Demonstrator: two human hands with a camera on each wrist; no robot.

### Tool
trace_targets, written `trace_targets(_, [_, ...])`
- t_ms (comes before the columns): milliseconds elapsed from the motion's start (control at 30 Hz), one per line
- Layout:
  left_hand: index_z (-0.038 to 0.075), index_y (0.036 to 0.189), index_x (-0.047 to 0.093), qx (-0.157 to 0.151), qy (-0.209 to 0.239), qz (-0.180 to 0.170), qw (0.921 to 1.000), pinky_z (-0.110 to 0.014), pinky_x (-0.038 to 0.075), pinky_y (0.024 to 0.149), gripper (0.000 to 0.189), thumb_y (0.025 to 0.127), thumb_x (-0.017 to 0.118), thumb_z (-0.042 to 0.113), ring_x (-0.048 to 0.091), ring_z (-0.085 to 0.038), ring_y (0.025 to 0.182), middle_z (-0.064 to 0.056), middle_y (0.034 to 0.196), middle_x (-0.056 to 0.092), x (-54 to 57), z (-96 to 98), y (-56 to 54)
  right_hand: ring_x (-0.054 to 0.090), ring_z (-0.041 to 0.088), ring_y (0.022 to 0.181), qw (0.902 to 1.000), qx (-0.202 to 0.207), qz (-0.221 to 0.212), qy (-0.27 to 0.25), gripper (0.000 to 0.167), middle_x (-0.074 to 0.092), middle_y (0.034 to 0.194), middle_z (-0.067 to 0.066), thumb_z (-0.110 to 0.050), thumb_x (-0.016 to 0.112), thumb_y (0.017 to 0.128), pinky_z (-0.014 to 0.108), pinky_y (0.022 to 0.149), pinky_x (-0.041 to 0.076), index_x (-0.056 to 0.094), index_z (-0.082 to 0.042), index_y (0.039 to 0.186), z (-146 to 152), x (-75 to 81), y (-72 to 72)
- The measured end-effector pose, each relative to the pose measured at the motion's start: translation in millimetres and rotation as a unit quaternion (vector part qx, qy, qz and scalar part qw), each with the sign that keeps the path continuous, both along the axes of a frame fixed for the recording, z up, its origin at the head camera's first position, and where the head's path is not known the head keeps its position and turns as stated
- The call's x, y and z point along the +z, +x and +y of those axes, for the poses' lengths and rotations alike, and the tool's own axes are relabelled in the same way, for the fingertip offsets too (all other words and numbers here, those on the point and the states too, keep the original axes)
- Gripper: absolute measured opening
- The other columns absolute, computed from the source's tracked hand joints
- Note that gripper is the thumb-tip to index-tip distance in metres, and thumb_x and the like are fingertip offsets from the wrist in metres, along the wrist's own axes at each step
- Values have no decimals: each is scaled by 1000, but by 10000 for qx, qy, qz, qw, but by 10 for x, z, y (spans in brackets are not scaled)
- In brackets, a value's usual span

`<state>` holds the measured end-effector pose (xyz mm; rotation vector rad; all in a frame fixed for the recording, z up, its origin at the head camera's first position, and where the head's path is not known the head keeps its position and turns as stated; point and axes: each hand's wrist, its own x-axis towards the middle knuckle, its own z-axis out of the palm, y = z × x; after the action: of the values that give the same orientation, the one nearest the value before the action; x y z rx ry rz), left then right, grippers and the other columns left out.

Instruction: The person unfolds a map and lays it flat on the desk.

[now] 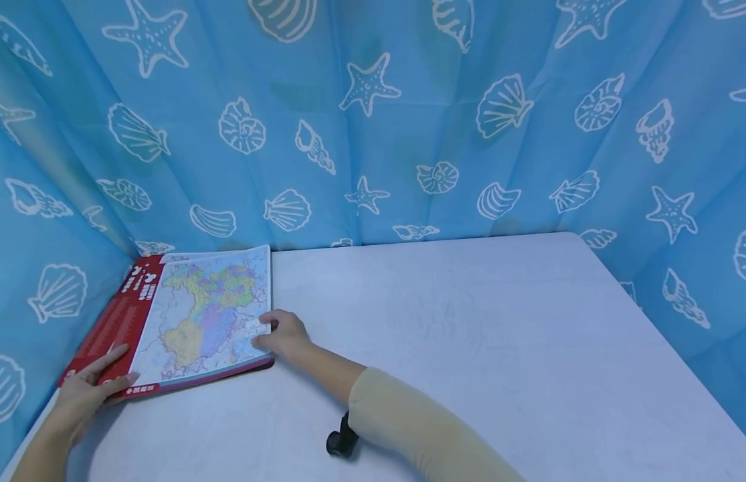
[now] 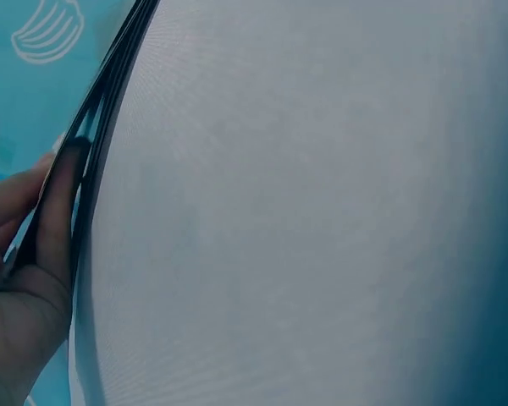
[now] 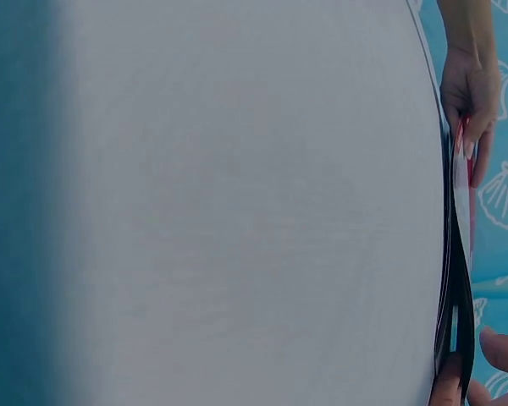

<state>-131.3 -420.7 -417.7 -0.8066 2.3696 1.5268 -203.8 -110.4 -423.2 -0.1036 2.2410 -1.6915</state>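
The map stack (image 1: pixel 201 308) lies at the table's (image 1: pixel 517 375) 9 o'clock. The left hand (image 1: pixel 83 391) pinches its edge at 7 o'clock, the right hand (image 1: pixel 290 335) at 4 o'clock; fingers inserted between layers presumably part them, opposed grips likely keeping them level

Left grip (image 1: pixel 86 391) placed at near left corner of map stack (image 1: pixel 210 308), edge pinched, two digits spread over top, one finger slipped between layers. Left forearm (image 1: pixel 41 455) bare, extended from near side of map stack. Right grip (image 1: pixel 286 333) curled about right edge of map stack, two digits parted over top, one finger tucked between layers. Right forearm (image 1: pixel 334 376) stretched from near right of map stack, partly covered by pale sleeve (image 1: pixel 421 422).
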Motion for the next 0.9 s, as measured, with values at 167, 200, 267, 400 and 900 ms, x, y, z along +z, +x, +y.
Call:
trace_targets(167, [25, 149, -1, -409, 412, -59, 9983, -25, 56, 75, 92, 88, 67, 35, 1, -47, 132, -28, 150, -19, 21, 48, 39, 53, 11, 86, 10000, -61, 26, 17, 39, 60, 94, -1, -7, 78, 75, 24, 78, 48, 66, -7, 112, 43, -27, -13])
trace_targets(200, [27, 148, -2, -474, 439, -45, 9979, -24, 56, 76, 91, 88, 66, 34, 2, -47, 132, -27, 150, -20, 27, 64, 39, 54, 12, 89, 10000, -75, -4, -48, 39, 61, 97, 0, -8, 79, 74, 26, 81, 49, 66, -7, 112, 50, -33, -16])
trace_targets(267, [29, 148, -3, -547, 477, -15, 9974, -24, 56, 77, 89, 90, 64, 34, 6, -45, 131, -26, 150, -20, 40, 109, 38, 56, 17, 101, 9998, -95, -40, -162, 40, 63, 106, 2, -8, 79, 74, 30, 91, 47, 66, -8, 112, 63, -47, -23])
trace_targets(400, [30, 148, -2, -604, 624, 61, 9962, -22, 55, 78, 85, 92, 61, 33, 21, -35, 123, -23, 152, -20, 60, 204, 33, 48, 25, 125, 9990, -60, -125, -424, 43, 61, 123, 5, -7, 79, 74, 37, 105, 39, 65, -8, 115, 92, -82, -21])
trace_targets(900, [27, 150, 3, -731, 933, 302, 9925, -22, 54, 80, 80, 93, 60, 31, 30, -29, 124, -21, 155, -14, 64, 662, 2, 37, 31, 134, 9966, -263, -336, -698, 53, 53, 136, 7, -1, 77, 73, 42, 107, 38, 62, -13, 122, 366, -112, -31])
